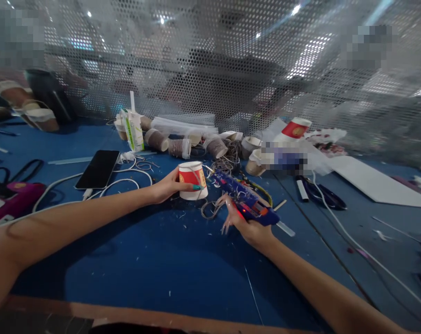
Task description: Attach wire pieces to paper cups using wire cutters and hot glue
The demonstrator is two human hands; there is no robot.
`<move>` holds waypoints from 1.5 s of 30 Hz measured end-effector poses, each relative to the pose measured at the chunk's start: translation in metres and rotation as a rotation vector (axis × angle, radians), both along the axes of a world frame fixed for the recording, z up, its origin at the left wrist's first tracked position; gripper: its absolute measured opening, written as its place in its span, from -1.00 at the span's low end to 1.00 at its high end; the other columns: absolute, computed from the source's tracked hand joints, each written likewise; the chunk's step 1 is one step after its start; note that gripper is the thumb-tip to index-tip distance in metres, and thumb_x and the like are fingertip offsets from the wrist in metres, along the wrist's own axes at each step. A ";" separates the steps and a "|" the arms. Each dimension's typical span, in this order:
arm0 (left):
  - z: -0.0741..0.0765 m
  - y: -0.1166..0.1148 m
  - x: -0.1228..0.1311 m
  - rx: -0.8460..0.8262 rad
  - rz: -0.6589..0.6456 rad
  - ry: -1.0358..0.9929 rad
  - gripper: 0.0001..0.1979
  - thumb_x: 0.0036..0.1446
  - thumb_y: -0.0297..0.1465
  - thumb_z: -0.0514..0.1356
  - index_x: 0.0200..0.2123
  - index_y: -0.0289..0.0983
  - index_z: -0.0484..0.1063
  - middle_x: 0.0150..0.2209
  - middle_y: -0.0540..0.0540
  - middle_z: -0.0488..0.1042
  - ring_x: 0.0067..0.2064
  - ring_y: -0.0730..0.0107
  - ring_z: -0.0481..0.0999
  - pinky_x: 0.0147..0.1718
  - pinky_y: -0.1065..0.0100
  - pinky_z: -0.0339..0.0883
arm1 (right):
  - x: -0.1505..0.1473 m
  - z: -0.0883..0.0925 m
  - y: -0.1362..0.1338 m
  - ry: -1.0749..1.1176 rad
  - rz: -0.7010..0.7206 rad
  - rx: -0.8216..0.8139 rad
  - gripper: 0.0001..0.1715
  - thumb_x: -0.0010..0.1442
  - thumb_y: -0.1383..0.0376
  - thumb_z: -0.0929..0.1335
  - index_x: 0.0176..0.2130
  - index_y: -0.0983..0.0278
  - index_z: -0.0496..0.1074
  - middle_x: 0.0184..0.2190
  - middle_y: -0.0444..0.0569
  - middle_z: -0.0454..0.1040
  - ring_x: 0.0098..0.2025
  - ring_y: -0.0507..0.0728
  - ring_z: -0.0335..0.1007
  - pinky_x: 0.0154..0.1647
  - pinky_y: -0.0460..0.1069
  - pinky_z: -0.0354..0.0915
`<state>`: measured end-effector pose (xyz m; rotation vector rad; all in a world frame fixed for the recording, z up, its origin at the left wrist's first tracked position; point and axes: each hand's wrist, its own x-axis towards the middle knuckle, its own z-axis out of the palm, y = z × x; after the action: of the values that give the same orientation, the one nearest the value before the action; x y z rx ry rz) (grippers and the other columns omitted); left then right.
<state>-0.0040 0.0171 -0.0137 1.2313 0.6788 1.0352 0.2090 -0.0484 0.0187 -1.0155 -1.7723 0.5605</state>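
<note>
In the middle of the view my left hand (171, 186) is wrapped round a red and white paper cup (189, 175), its thumb across the front. The cup seems upside down, with its wide end low. Just to the right, my right hand (247, 222) grips a blue glue gun (245, 197) from below. Its nozzle points left, close to the cup's upper right side; whether they touch I cannot tell. A clear glue stick (285, 228) sticks out of the gun's back end. Grey cord (210, 211) hangs or lies between the cup and my right hand.
Behind the hands lie several cord-wrapped cups (179, 147) and a juice carton (134, 130). A phone (98, 170) with a white cable and a magenta glue gun (17, 199) are at left. White board (380, 181), dark-handled scissors (325, 195) and another red cup (295, 129) lie at right.
</note>
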 end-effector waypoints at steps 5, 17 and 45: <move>0.003 -0.004 0.002 -0.058 0.015 -0.021 -0.33 -0.31 -0.42 0.43 -0.05 -0.31 0.31 -0.13 -0.20 0.54 -0.05 0.08 0.52 0.05 0.02 0.30 | -0.003 0.007 -0.001 -0.073 0.020 0.101 -0.89 0.07 0.29 0.37 -0.47 0.21 0.37 -0.59 -0.11 0.39 -0.54 0.08 0.36 -0.46 0.01 0.38; 0.006 -0.009 0.001 -0.128 -0.002 -0.045 -0.31 -0.36 -0.50 0.45 -0.08 -0.30 0.30 -0.17 -0.10 0.52 -0.10 0.20 0.51 0.07 0.07 0.25 | -0.002 0.006 0.002 -0.135 0.020 0.223 -0.81 0.07 0.35 0.34 -0.52 0.19 0.25 -0.59 -0.14 0.30 -0.57 0.04 0.26 -0.56 -0.02 0.25; 0.006 -0.006 0.002 -0.076 -0.091 -0.060 -0.39 -0.27 -0.53 0.43 -0.08 -0.31 0.34 -0.18 -0.10 0.51 -0.16 0.33 0.50 0.05 0.13 0.25 | -0.005 0.003 0.002 -0.260 0.019 0.151 -0.73 0.06 0.36 0.29 -0.58 0.21 0.12 -0.64 -0.19 0.17 -0.61 -0.03 0.11 -0.57 -0.07 0.12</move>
<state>-0.0024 0.0109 -0.0075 1.1505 0.6052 0.9588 0.2041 -0.0467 0.0219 -1.0014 -2.0213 0.3105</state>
